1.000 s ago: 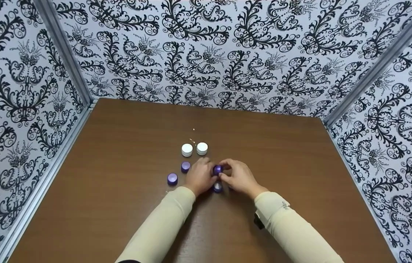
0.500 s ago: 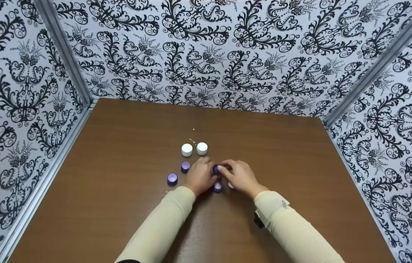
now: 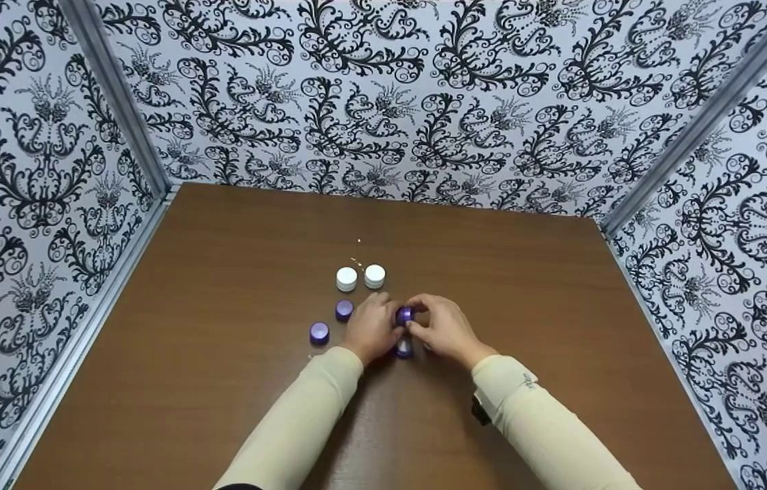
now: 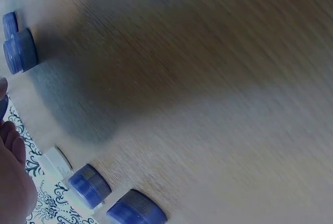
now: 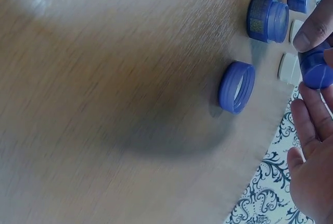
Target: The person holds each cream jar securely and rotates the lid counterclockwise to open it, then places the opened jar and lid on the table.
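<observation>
Left fingers: our left hand [image 3: 373, 327] holds one side of a small, round, glossy purple plastic-looking container [image 3: 404, 316].
Right fingers: our right hand [image 3: 448, 330] pinches the other side, thumb and fingers closed narrowly on it.
Right thumb: half a second ago it lay across the top; now it sits lower at the near side, and the purple top shows again, much as a second ago.
Meaning: we judge this a renewed grip within a repeated twisting motion; whether the twist tightens or loosens we cannot tell.
Held container: it sits between both hands, above the table; we cannot tell whether its lid is on.
Near the wrists: an open purple jar with a threaded neck [image 5: 268, 20] stands on the wood, and a ring-shaped purple screw cap [image 5: 237, 87] lies just beside it.
Left of the left hand: two round purple lidded jars [image 3: 319, 333] stand apart.
Beyond: two round white lidded jars [image 3: 346, 280] stand near each other.
Brown wooden table [image 3: 254, 252]: pale crumbs [image 3: 356, 263] lie behind the white pair.
</observation>
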Demonstrator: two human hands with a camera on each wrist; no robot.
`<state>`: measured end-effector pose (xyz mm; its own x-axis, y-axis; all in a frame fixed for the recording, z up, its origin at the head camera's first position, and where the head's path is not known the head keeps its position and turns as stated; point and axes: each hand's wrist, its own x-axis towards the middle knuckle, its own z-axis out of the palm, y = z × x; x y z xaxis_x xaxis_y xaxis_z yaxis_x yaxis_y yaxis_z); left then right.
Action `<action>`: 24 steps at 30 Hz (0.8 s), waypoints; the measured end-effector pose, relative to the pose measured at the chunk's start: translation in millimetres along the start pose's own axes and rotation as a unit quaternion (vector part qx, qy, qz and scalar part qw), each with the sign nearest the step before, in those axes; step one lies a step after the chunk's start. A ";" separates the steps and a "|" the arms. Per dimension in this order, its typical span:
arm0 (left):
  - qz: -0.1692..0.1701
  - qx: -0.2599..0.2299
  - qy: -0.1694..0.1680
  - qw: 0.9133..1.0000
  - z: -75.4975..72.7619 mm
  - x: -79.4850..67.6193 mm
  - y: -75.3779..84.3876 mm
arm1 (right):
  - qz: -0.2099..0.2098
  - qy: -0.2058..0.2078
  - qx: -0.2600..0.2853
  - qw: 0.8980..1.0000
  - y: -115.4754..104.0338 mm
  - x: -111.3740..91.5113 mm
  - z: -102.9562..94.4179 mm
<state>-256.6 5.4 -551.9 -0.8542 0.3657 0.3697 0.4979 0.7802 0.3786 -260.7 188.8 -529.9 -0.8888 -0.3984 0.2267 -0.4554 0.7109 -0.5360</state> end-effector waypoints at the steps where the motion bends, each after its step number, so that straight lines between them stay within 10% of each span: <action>1: -0.001 -0.001 -0.002 1.000 0.0 -0.1 0.1 | 0.002 -0.001 0.001 1.000 -0.1 -0.1 -0.1; 24: -0.001 0.004 0.016 1.000 4.2 -1.2 -1.7 | -0.001 0.007 -0.011 1.000 -1.2 -0.6 1.8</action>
<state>-257.0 5.8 -556.5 -0.8496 0.3475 0.3968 0.4952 0.7846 0.3731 -259.5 187.2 -530.8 -0.8881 -0.3928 0.2388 -0.4586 0.7226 -0.5172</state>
